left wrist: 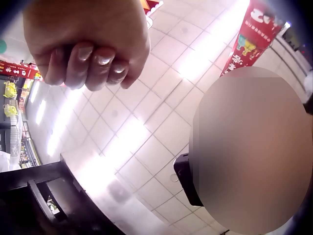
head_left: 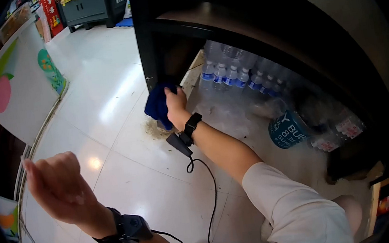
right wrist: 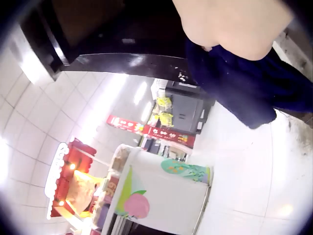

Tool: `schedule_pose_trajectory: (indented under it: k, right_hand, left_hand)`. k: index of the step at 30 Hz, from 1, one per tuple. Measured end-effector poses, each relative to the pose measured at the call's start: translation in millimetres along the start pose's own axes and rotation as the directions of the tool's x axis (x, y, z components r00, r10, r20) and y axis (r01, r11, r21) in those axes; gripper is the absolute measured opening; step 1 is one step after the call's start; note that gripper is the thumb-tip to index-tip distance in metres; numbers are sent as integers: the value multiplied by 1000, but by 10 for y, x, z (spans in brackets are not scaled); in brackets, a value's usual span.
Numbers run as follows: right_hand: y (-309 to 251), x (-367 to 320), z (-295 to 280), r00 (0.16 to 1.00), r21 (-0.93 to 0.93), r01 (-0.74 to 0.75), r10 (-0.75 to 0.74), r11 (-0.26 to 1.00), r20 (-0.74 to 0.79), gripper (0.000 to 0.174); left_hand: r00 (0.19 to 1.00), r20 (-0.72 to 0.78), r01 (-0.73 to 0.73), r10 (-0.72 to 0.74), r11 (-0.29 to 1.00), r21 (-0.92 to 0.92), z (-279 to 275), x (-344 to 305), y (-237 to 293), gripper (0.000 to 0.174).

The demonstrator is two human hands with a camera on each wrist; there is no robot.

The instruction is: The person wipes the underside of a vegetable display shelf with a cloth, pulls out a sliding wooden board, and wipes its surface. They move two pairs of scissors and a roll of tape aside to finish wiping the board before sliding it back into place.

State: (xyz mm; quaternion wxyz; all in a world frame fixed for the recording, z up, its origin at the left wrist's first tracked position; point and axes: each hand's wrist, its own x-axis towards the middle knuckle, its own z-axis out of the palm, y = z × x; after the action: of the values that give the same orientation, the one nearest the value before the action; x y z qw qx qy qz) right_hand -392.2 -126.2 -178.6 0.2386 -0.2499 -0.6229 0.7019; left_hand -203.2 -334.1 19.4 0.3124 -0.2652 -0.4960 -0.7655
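My right hand (head_left: 176,105) grips a dark blue cloth (head_left: 157,105) at the foot of a black cabinet post (head_left: 146,55). In the right wrist view the cloth (right wrist: 244,88) bunches under the hand and hangs beside the dark frame. Brownish dirt (head_left: 155,129) lies on the white floor tiles just below it. Raised at the lower left, away from the cloth, my left hand (head_left: 59,188) has its fingers curled in and holds nothing. Its curled fingers (left wrist: 84,68) show again in the left wrist view.
Shrink-wrapped water bottles (head_left: 230,75) and a teal tub (head_left: 288,129) sit under the black shelf on the right. A black cable (head_left: 214,186) trails over the floor from the right wrist. On the left stands a white counter (head_left: 25,92) with painted fruit.
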Motion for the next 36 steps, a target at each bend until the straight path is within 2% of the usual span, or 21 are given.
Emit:
schedule_pose_trajectory:
  k: [1, 2, 3, 4, 5, 6, 9, 10, 11, 13, 14, 17, 20, 21, 26, 28, 29, 30, 31, 34, 36]
  right_hand:
    - [69, 4, -30, 999, 6, 20, -20, 1000, 46, 35]
    - [296, 105, -59, 978, 240, -116, 69, 964, 198, 27]
    - [369, 77, -180, 924, 376, -229, 79, 898, 373, 23]
    - [-102, -291, -455, 822, 415, -454, 191, 788, 537, 27]
    - [-279, -470, -652, 749, 377, -545, 234, 749, 619, 33]
    - [-185, -507, -812, 684, 419, -566, 121, 710, 720, 39]
    - [-463, -781, -1337, 675, 363, -590, 194, 721, 712, 40]
    - [-517, -820, -1529, 687, 338, -573, 214, 746, 694, 40]
    - [-573, -799, -1711, 651, 307, -556, 175, 773, 738, 40]
    - [-850, -835, -2107, 664, 250, -522, 205, 815, 719, 42]
    - [-1075, -881, -2270, 677, 223, -494, 210, 841, 706, 42]
    - [-1646, -1081, -2660, 687, 228, -466, 187, 855, 703, 44]
    - [-2113, -1211, -3046, 704, 188, -338, 116, 922, 700, 45]
    - [-2245, -1279, -3161, 708, 169, -278, 83, 945, 701, 45]
    - [-2986, -1659, -3611, 757, -42, 17, 15, 999, 653, 46]
    - [-3149, -1760, -3857, 759, -142, 183, -48, 973, 649, 46]
    - [-3176, -1817, -4002, 771, -122, 244, -116, 962, 626, 44]
    - [-3226, -1848, -4161, 768, -211, 313, -116, 926, 630, 43]
    - [-3346, -1980, -4232, 765, -292, 385, -125, 876, 632, 42]
    - [-3583, -1986, -4753, 709, -387, 589, -224, 710, 668, 35]
    - [-3808, -2074, -5024, 672, -406, 666, -268, 626, 691, 34]
  left_hand:
    - [1000, 17, -4, 5, 1000, -14, 9, 5, -18, 53]
    - [999, 32, -16, 17, 999, -31, 8, -2, -26, 53]
    - [998, 46, -28, 31, 998, -48, 20, -8, -31, 53]
    - [999, 49, -20, 23, 998, -62, 43, -13, -39, 52]
    - [999, 50, -11, 15, 997, -71, 55, -26, -42, 52]
    - [999, 48, 0, 4, 997, -75, 51, -41, -39, 51]
    - [994, 53, 102, -97, 987, -123, 47, -69, -45, 49]
    - [980, 138, 153, -145, 987, -49, 58, -85, -20, 48]
    - [953, 223, 204, -205, 979, 27, 88, -118, 9, 47]
    - [869, 346, 289, -353, 931, 224, 234, -165, 81, 42]
    - [761, 404, 433, -507, 862, 265, 305, -156, 131, 37]
    - [661, 521, 434, -540, 841, 322, 612, -141, 42, 25]
    - [670, 547, 427, -503, 863, 271, 1031, -245, -162, 19]
    - [636, 584, 433, -504, 860, 271, 1157, -263, -194, 18]
    - [632, 666, 246, -395, 918, 311, 1662, -426, -179, 18]
    - [567, 657, 336, -497, 868, 366, 1781, -428, -134, 21]
    - [567, 637, 356, -522, 853, 383, 1859, -442, -146, 25]
    - [561, 621, 372, -548, 837, 402, 1966, -478, -195, 28]
    - [537, 591, 470, -602, 795, 383, 1968, -504, -196, 35]
    - [394, 562, 814, -727, 560, 154, 2426, -829, -400, 49]
    - [309, 625, 898, -717, 437, 57, 2679, -1016, -567, 66]
